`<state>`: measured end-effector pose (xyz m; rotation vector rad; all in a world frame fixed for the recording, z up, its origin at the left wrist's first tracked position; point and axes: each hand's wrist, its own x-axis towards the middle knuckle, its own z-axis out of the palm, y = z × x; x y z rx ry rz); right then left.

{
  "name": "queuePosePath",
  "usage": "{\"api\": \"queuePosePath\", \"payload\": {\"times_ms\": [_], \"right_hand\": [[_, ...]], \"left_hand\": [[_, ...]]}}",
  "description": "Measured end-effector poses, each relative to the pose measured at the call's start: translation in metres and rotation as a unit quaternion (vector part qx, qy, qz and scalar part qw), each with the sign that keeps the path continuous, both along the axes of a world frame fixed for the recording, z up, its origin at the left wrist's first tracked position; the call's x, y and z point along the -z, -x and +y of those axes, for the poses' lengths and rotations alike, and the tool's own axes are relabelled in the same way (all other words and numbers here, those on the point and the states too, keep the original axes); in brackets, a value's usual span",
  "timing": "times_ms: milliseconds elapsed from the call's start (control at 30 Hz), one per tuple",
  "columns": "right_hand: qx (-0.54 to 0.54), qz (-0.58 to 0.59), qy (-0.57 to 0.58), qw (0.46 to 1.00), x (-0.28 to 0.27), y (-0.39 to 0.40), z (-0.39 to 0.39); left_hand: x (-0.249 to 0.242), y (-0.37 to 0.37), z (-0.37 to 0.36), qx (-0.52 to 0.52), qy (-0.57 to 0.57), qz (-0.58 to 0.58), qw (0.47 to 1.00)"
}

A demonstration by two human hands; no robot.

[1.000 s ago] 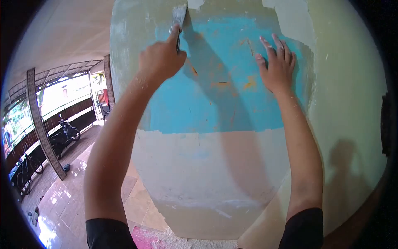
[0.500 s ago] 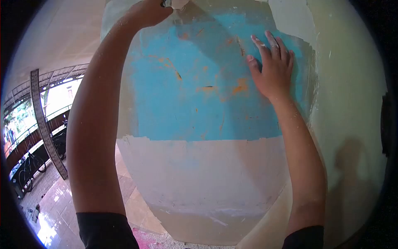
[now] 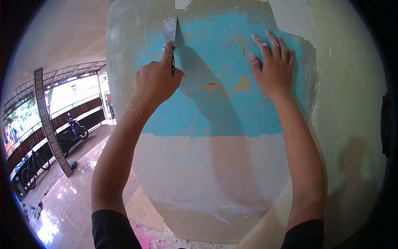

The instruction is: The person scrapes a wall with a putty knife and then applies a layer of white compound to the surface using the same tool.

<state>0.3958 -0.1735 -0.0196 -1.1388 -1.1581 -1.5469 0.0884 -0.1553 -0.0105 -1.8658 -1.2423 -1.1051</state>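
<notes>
Find the scraper (image 3: 170, 29) at the upper left edge of the blue patch (image 3: 190, 118), blade upward, at or very near the wall (image 3: 348, 83). Clamped by its handle in the left hand (image 3: 155, 81), with the index finger stretched along toward the blade and the other fingers curled round. Open and spread at the upper right of the blue patch: the right hand (image 3: 275, 68), apparently braced there, without any tool.

For clean work, lay the blade at a low, even angle and press lightly through the index finger. Use short strokes, with both corners level to avoid fresh gouges. Go gently around the orange scuffs (image 3: 241, 85) and the dark nick (image 3: 212, 84) inside the blue patch. Lean on the right palm for balance, well apart from the blade.

As for containers, no bucket or tray to be made out, nor any contents to report. Far to the left of the blue patch, notice a motorbike (image 3: 74, 133) and a bicycle (image 3: 35, 166); below it, pale crumbs (image 3: 174, 239) on the floor.
</notes>
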Motion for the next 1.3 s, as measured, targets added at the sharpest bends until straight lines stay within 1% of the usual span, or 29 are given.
{"api": "queuePosePath", "payload": {"times_ms": [133,200,267,333,467,667,733,800,833,933,967,1000,1067,1100,1167,1200,1233,1267,1300], "right_hand": [[0.009,0.000,-0.003,1.000,0.000,0.001,0.000],[0.007,-0.001,0.000,1.000,0.000,0.001,0.000],[0.008,-0.002,0.002,1.000,0.000,0.000,0.000],[0.009,0.000,0.006,1.000,0.001,0.001,-0.001],[0.010,-0.004,0.003,1.000,0.003,0.001,-0.002],[0.009,-0.010,0.001,1.000,0.003,0.000,-0.001],[0.009,-0.004,0.005,1.000,0.002,0.002,-0.002],[0.007,-0.004,0.005,1.000,0.002,0.002,-0.003],[0.004,-0.003,0.007,1.000,0.003,0.003,-0.003],[0.008,-0.006,0.003,1.000,0.003,0.002,-0.003],[0.008,-0.005,0.002,1.000,0.003,0.002,-0.003],[0.010,-0.003,0.004,1.000,0.003,0.003,-0.004],[0.010,-0.001,0.007,1.000,0.004,0.004,-0.005],[0.009,0.000,0.007,1.000,0.005,0.004,-0.005],[0.007,0.002,0.005,1.000,0.005,0.003,-0.004],[0.004,0.002,0.009,1.000,0.006,0.003,-0.004],[0.001,0.001,0.010,1.000,0.005,0.002,-0.004],[0.000,0.002,0.008,1.000,0.005,0.001,-0.005],[0.003,0.005,0.012,1.000,0.005,0.002,-0.005]], "left_hand": [[-0.019,-0.002,-0.007,0.012,0.008,-0.008,1.000],[-0.032,-0.004,-0.006,0.003,-0.014,-0.008,1.000],[-0.040,-0.008,-0.010,0.000,0.008,-0.014,1.000],[-0.048,-0.010,-0.007,-0.006,-0.016,-0.005,1.000],[-0.065,-0.009,-0.002,-0.012,-0.023,-0.008,1.000],[-0.109,0.001,0.004,-0.015,-0.032,0.009,0.999],[-0.127,0.006,0.010,-0.005,-0.039,0.017,0.999],[-0.142,0.011,0.013,0.051,-0.021,0.034,0.998],[-0.145,0.011,0.014,0.071,-0.019,0.019,0.997],[-0.159,0.013,0.020,0.091,-0.020,0.025,0.995],[-0.161,0.012,0.025,0.088,-0.037,0.015,0.995],[-0.159,0.012,0.031,0.088,-0.037,0.016,0.995],[-0.155,0.015,0.043,0.040,-0.161,0.049,0.985],[-0.147,0.013,0.036,0.039,-0.159,0.048,0.985],[-0.113,0.001,0.006,-0.015,-0.048,0.012,0.999],[-0.091,-0.002,-0.005,-0.028,-0.024,0.026,0.999],[-0.068,-0.006,0.001,-0.052,-0.049,0.034,0.997],[-0.044,-0.008,0.002,-0.041,-0.029,0.028,0.998],[-0.022,-0.008,0.005,-0.027,-0.045,0.029,0.998]]}}
